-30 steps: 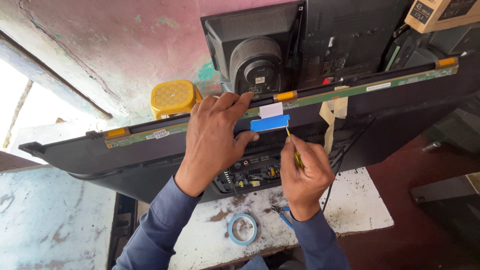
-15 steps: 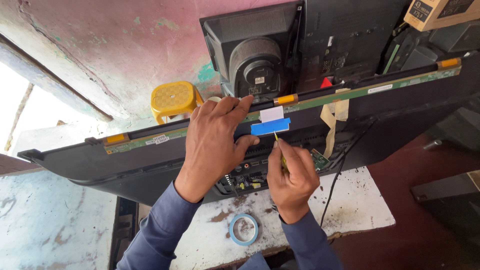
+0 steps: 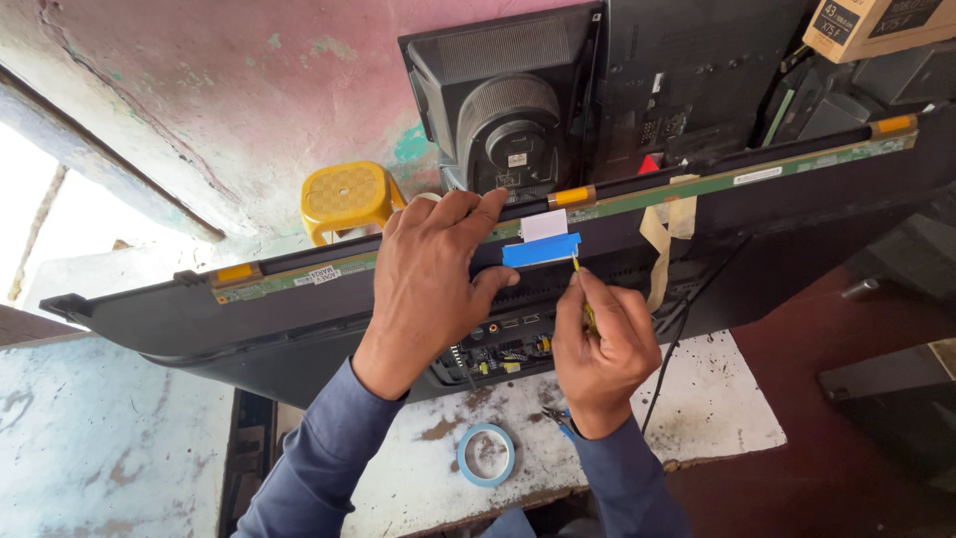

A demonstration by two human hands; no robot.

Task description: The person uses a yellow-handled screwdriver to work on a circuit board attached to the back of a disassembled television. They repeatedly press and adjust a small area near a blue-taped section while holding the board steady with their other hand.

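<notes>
Lying across the table [image 3: 717, 399] with its back facing up, a flat black television panel [image 3: 249, 319] is being worked on; a long green circuit strip [image 3: 697, 184] with yellow tabs runs along its upper edge. At the middle of that strip a flat ribbon connector with a blue tab [image 3: 541, 249] is located. The left hand [image 3: 428, 279] is laid flat on the panel, fingers spread, with the fingertips reaching the strip beside the blue tab and the thumb just below it. The right hand [image 3: 602, 349] is closed around a thin yellow-handled tool [image 3: 584, 299], whose tip is held at the lower right corner of the blue tab. An opened port section with small components [image 3: 503, 354] is seen between the wrists. A blue tape roll [image 3: 486, 454] rests on the stained white table near the forearms. Behind the panel, a yellow stool [image 3: 344, 197] and an older television casing [image 3: 508, 110] are noted against the pink wall [image 3: 249, 80].
</notes>
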